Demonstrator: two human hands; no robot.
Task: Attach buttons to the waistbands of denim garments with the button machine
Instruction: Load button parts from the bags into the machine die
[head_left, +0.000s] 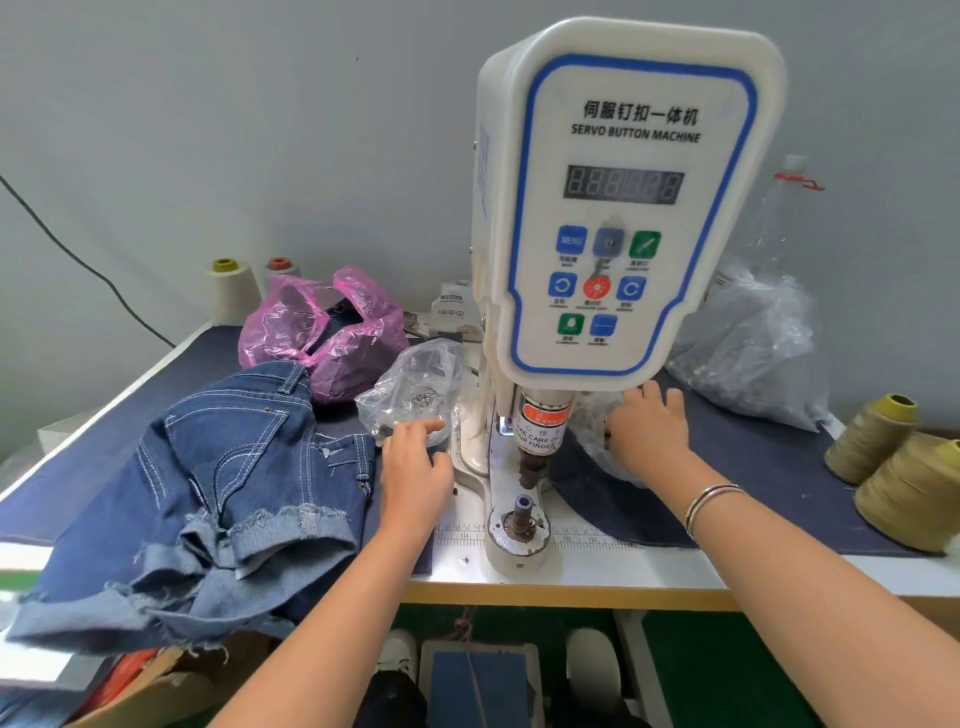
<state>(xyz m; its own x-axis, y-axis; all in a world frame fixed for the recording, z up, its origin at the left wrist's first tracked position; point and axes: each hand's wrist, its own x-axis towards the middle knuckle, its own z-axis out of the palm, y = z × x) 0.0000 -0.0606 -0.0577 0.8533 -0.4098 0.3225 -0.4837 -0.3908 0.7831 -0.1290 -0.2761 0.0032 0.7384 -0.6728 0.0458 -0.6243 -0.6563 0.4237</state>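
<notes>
The white servo button machine (623, 208) stands at the middle of the table, its lower die (521, 512) bare under the punch. A pile of denim shorts (234, 467) lies to its left. My left hand (415, 467) reaches forward with straight fingers to the mouth of a small clear bag of metal buttons (415, 379). Right of the machine, my right hand (649, 431) lies with spread fingers on a second crumpled clear bag (592, 415). I see nothing held in either hand.
A pink plastic bag (322, 332) sits behind the shorts, with two pale thread cones (234, 291) at the wall. A large clear bag (753, 353) and a plastic bottle (779, 218) stand at the back right. Olive thread cones (914, 488) line the right edge. A foot pedal (478, 686) lies under the table.
</notes>
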